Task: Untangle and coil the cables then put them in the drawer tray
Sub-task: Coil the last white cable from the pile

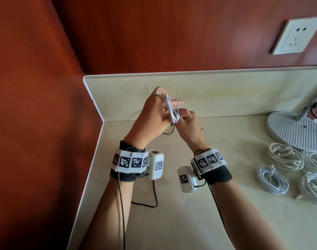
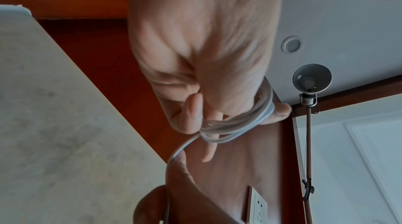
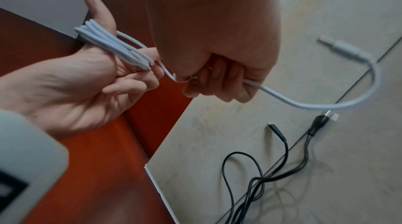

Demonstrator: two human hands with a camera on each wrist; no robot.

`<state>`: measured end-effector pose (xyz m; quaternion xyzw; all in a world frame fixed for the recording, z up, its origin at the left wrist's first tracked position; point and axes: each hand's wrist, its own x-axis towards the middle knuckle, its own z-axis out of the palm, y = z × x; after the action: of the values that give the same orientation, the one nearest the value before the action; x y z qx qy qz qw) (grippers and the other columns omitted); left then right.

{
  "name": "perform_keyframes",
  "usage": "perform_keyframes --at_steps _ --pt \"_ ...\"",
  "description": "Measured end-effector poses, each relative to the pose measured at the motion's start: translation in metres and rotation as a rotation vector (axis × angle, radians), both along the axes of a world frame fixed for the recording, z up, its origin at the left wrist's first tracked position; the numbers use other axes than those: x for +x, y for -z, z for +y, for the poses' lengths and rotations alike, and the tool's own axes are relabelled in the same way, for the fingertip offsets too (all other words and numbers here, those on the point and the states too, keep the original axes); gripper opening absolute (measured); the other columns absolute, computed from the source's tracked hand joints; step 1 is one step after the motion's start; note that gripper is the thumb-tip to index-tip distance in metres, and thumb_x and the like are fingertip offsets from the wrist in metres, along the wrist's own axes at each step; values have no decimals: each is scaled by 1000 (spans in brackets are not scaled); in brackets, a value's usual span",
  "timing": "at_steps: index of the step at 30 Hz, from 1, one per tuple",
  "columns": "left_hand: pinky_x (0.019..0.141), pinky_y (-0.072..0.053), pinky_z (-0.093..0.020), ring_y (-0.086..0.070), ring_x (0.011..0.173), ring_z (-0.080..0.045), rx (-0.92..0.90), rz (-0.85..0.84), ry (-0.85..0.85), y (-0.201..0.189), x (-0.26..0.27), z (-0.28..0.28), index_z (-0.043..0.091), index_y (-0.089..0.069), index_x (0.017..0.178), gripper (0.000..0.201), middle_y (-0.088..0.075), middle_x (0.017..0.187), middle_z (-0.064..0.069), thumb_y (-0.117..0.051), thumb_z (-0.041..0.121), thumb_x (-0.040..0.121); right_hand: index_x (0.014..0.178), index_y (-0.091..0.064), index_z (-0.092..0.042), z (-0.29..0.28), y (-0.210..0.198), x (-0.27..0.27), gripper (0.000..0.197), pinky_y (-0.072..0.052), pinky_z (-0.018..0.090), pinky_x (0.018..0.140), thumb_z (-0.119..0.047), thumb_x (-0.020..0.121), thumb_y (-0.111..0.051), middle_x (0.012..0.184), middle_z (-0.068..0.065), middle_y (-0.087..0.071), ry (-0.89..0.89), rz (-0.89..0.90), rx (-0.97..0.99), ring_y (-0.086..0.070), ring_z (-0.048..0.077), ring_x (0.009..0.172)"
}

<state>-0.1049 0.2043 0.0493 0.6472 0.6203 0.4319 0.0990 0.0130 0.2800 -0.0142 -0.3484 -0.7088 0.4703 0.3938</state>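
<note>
White cable (image 1: 172, 110) wound in loops, held up; coiled white cables (image 1: 284, 157) lie on counter.

pale counter (image 1: 190, 213) carries white cable coils (image 1: 284, 157), lamp base (image 1: 296, 130).

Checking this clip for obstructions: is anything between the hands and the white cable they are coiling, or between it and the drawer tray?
Nothing is between them: the white cable is looped around the left hand, and the right hand grips its loose end. No drawer tray shows in any view, so that path cannot be judged.

Wall socket (image 1: 297, 36) — lamp base (image 1: 296, 131) on counter (image 1: 172, 204)
</note>
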Motion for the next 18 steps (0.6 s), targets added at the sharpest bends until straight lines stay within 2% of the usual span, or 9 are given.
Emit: perform_keyframes --at_steps 2,3,5,7,8,10,14,16,18 --pt "71 -39 -4 -59 83 8 38 -21 -40 6 -1 5 -3 -70 118 37 -48 96 15 -80 16 88 50 -53 -15 -1 4 -2 55 -27 28 52 -17 105 -54 54 18 -51 20 -4 -28 -36 16 53" --pt "74 -41 -6 -61 87 3 41 -2 -53 9 -2 7 -1 -72 119 34 -49 97 13 -78 13 88 53 -52 -8 -3 4 -3 54 -26 29 52 -19 105 -53 55 19 -48 22 -6 -42 -36 17 54" --pt "77 -49 -17 -62 84 -6 47 2 -50 9 0 7 5 -75 120 35 -58 98 1 -71 19 88 54 -49 1 -6 3 -2 58 -24 27 49 -21 107 -53 51 11 -41 11 -8 -69 -32 15 49" --pt "70 -46 -11 -62 74 5 66 -50 -29 9 0 5 5 -76 120 34 -63 83 10 -70 20 90 54 -47 7 -10 0 -1 60 -23 20 46 -22 107 -52 45 2 -37 -20 -14 -83 -27 8 42" --pt "67 -42 -6 -60 70 11 67 -65 -23 10 -2 5 5 -76 120 29 -61 76 21 -70 14 92 54 -47 6 -12 0 0 60 -24 18 46 -22 107 -52 44 -1 -37 -40 -28 -83 -27 6 41" --pt "64 -38 -5 -57 63 13 56 -81 -41 12 -5 6 7 -78 117 24 -57 66 28 -68 9 95 54 -49 2 -15 1 2 60 -25 18 47 -26 107 -52 48 1 -40 -76 -51 -70 -29 7 43" --pt "57 -41 -27 -54 58 -9 42 -146 -71 15 -10 8 16 -81 108 32 -58 63 7 -58 32 93 58 -55 -1 -20 5 5 63 -26 19 47 -35 110 -47 54 8 -37 -135 -72 -23 -27 10 47" --pt "56 -40 -30 -50 55 -6 45 -172 -100 17 -14 7 13 -82 101 37 -54 59 12 -55 35 89 63 -61 -2 -21 9 6 61 -29 20 48 -38 110 -46 54 7 -39 -186 -124 -6 -30 9 46" --pt "60 -46 -35 -60 59 -8 35 -164 -135 18 -18 5 14 -83 97 43 -60 62 15 -53 43 84 74 -70 -9 -20 15 7 52 -38 25 54 -38 110 -47 57 0 -52 -214 -243 32 -43 11 47"
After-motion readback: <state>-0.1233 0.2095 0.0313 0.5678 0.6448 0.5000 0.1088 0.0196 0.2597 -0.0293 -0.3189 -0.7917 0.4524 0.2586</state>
